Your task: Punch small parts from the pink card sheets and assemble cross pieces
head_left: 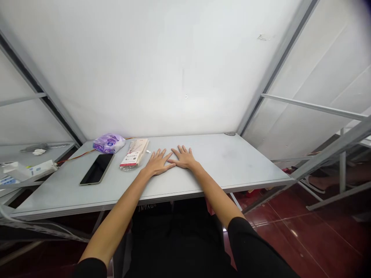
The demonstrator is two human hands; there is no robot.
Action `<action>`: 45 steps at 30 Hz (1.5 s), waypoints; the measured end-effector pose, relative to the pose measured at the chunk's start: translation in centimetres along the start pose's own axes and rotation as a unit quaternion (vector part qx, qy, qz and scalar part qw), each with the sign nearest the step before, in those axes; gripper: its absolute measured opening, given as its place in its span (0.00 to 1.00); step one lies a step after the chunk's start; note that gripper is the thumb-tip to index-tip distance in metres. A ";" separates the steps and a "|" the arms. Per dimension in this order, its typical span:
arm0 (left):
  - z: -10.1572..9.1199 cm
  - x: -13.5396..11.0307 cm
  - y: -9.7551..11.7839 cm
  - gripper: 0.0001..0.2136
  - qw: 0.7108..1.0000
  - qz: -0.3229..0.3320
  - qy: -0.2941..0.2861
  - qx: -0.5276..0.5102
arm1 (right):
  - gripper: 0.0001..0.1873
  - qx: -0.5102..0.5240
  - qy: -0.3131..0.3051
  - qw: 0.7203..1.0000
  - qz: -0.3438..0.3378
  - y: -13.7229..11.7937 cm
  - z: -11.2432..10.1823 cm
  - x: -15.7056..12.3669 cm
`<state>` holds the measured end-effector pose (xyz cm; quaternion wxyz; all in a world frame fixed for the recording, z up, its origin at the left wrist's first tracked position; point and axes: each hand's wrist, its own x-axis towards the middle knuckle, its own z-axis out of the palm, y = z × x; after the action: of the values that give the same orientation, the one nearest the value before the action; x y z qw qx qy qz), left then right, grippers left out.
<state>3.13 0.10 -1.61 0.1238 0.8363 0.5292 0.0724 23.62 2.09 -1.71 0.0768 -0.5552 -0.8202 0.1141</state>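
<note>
My left hand (158,162) lies flat on the light grey table (232,166), palm down with its fingers spread. Beside it, my right hand (183,157) rests the same way, and the two thumbs meet or nearly meet. Neither hand holds anything. Just left of my left hand is a clear plastic packet with beige paper contents and a red and white label (135,153). A small white bit (148,151) sits between that packet and my left fingertips. Farther left lies a smartphone (97,169) with a dark screen.
A purple and white soft tissue pack (109,143) stands at the back left, with a red and yellow wire (84,153) running by it. A dark flat round object (230,133) lies at the back right corner. Grey metal frame posts (256,104) border the table; a white power strip (43,168) is left.
</note>
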 end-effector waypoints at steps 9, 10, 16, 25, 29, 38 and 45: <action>0.2 -0.3 0.0 0.43 1.000 -0.006 -0.016 -0.004 | 0.49 0.002 -0.032 0.999 0.012 -0.4 -0.6 -0.2; 0.3 -0.2 0.1 0.43 1.000 -0.006 -0.014 -0.007 | 0.49 0.002 -0.031 0.999 0.012 -0.3 -0.5 -0.2; -1.5 -0.7 -1.0 0.27 0.991 0.009 0.126 -0.032 | 0.48 -0.001 -0.018 1.000 0.008 -0.2 -0.3 -0.2; -4.4 -3.3 -8.9 0.30 0.929 -0.313 0.196 0.005 | 0.51 0.023 -0.015 0.999 0.015 -0.3 -0.6 -0.3; -4.4 -3.2 -8.8 0.30 0.928 -0.310 0.204 0.015 | 0.47 0.031 -0.005 0.999 0.017 -0.1 -0.6 -0.4; -7.1 -1.5 -6.1 0.21 0.941 -0.252 0.210 -0.080 | 0.14 0.391 0.231 0.891 0.021 -1.5 -0.8 1.6; -3.8 1.9 -0.4 0.19 0.949 -0.126 0.217 -0.189 | 0.19 0.563 0.196 0.796 0.104 -3.8 0.0 3.7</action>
<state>2.66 2.49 1.93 0.1703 0.6879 0.6211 0.3347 18.86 4.15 -0.64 0.5226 -0.5063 -0.5163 0.4516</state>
